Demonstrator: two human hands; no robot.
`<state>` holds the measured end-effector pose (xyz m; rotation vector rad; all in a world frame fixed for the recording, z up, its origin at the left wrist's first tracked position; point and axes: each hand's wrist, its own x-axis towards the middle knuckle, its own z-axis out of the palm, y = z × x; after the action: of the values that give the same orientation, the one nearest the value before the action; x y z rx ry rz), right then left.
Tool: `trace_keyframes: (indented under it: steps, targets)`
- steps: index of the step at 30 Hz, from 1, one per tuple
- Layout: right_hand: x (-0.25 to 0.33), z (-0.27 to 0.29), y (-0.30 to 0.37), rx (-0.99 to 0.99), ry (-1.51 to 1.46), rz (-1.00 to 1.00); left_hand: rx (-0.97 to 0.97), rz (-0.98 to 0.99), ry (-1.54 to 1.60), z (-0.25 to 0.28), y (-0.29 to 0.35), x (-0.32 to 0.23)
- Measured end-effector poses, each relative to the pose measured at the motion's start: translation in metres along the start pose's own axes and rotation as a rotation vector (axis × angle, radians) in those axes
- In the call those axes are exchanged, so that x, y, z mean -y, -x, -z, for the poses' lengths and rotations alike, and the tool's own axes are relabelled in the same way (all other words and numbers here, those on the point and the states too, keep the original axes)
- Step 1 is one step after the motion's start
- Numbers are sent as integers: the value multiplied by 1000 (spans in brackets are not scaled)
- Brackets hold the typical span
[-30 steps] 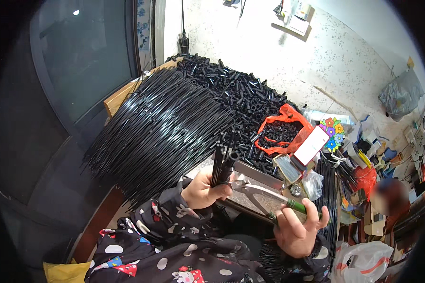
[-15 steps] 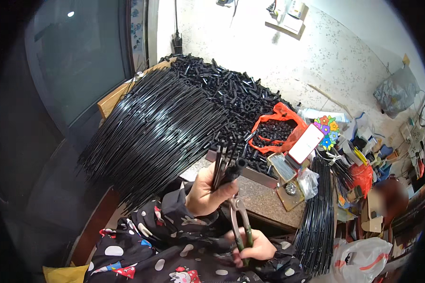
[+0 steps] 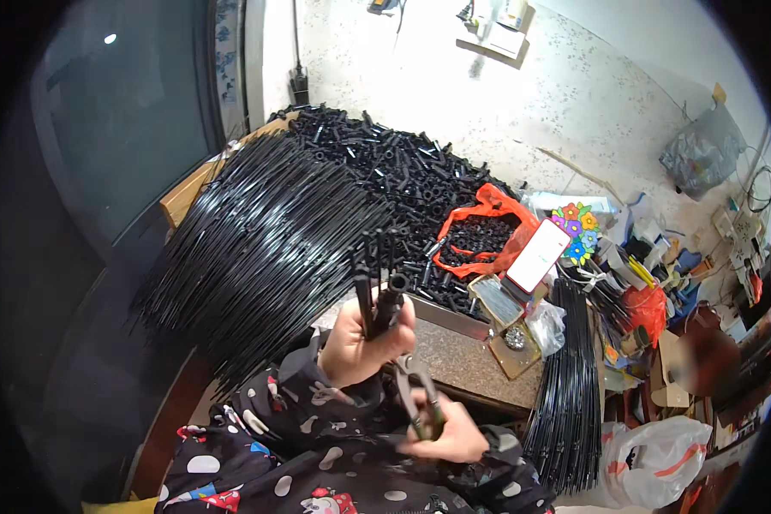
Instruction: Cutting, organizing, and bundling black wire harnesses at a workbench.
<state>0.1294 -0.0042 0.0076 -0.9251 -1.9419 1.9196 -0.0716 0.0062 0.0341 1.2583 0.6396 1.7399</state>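
At the near side of the speckled tabletop (image 3: 471, 364), I observe the left hand (image 3: 351, 349) closed around a black tubular part (image 3: 391, 298) and several thin black rods (image 3: 362, 295). The tubular part stands nearly upright, its open end facing upward and its lower portion enclosed by the fingers. Below and to the right, the right hand (image 3: 454, 435) grips the handles of a pair of pliers (image 3: 413, 390). The pliers' head points up toward the underside of the left hand; motion blur prevents me from confirming contact. Beyond the hands, I locate a heap of short black tubular pieces (image 3: 377, 146) behind a low strip (image 3: 445, 321). A broad stack of long black rods (image 3: 265, 240) lies left of the heap. On the right, I register an orange-red bag (image 3: 497, 206) holding small black pieces, a phone (image 3: 540, 254) with its screen lit, and a second rod bundle (image 3: 570, 403).
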Motion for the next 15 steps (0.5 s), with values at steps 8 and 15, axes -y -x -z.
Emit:
trace_keyframes:
  steps: [8, 15]
  targets:
    - [9, 10, 29, 143, -154, -32, 118, 146, 126, 13, 3, 2]
    - [-4, 8, 5, -64, 225, 180, 199, -22, -246, 13, -1, -12]
